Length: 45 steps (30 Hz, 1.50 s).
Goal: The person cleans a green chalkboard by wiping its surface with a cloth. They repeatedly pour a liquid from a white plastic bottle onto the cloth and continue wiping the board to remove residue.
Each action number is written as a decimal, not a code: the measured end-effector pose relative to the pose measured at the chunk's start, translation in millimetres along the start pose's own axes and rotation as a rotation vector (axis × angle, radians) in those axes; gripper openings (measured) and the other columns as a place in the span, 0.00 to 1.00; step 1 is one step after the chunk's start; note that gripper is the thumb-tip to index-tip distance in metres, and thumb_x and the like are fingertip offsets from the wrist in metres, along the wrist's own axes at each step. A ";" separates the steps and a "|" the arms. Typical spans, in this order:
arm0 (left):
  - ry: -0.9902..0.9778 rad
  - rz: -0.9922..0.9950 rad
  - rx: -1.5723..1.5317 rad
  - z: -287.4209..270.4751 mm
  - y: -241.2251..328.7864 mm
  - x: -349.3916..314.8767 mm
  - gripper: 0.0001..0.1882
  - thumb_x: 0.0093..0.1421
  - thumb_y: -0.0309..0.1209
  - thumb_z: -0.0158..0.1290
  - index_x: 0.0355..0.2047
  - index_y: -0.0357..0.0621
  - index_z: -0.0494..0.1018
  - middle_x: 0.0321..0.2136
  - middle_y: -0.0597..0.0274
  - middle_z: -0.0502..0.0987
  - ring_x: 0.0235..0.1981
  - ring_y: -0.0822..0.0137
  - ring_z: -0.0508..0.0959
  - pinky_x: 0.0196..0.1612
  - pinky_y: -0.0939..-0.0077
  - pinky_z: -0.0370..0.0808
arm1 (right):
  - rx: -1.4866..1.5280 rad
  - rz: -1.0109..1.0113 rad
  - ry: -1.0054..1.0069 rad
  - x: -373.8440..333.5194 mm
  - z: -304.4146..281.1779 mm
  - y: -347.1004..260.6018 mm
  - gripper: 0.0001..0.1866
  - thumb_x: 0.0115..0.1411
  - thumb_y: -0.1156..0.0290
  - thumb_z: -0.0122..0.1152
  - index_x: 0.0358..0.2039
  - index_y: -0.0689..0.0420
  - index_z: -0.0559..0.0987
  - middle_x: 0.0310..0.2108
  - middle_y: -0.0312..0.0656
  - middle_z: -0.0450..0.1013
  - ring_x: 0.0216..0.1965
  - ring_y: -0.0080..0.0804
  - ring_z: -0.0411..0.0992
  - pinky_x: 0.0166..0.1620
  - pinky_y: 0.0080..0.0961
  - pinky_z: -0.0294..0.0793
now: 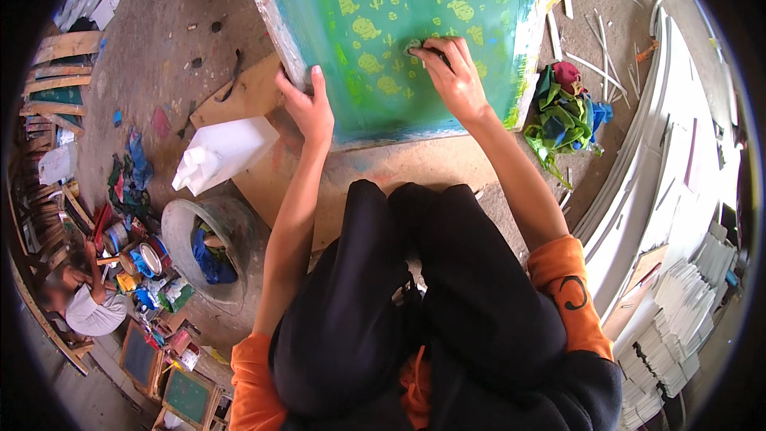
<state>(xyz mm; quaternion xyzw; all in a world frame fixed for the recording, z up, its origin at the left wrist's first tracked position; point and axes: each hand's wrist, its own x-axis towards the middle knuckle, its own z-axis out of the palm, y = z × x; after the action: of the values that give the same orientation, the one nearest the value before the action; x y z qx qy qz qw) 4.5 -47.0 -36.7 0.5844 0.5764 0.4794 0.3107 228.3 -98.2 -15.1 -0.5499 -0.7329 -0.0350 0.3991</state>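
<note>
On the left of the stained concrete floor [179,24], a white plastic jug [231,148] lies tilted near a grey bucket [239,227] with blue cloth [211,262] inside. Beyond the bucket are clustered paint cans [149,258] and a person in a light grey shirt [96,313]. A green-faced wooden frame [190,395] sits at the lower left; more wooden frames [64,80] are stacked at the upper left. On the right, crumpled green, dark red and blue rags [562,116] lie near scattered white strips [604,56], with long white panels [642,164] beyond.
</note>
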 end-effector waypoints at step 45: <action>0.022 0.051 0.042 -1.4 2.0 0.6 0.27 0.60 0.37 0.50 0.53 0.34 0.55 0.43 0.42 0.69 0.41 0.51 0.72 0.44 0.62 0.68 | -0.048 0.066 0.098 19.9 -9.0 1.1 0.11 0.46 0.85 0.58 0.33 0.61 0.78 0.35 0.42 0.69 0.37 0.39 0.67 0.39 0.31 0.70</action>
<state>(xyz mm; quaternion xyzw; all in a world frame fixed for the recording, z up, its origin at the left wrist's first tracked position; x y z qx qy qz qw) 3.9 -47.0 -34.2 0.6002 0.5745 0.4813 0.2796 232.7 -86.7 3.0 -0.5809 -0.6928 -0.0661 0.4223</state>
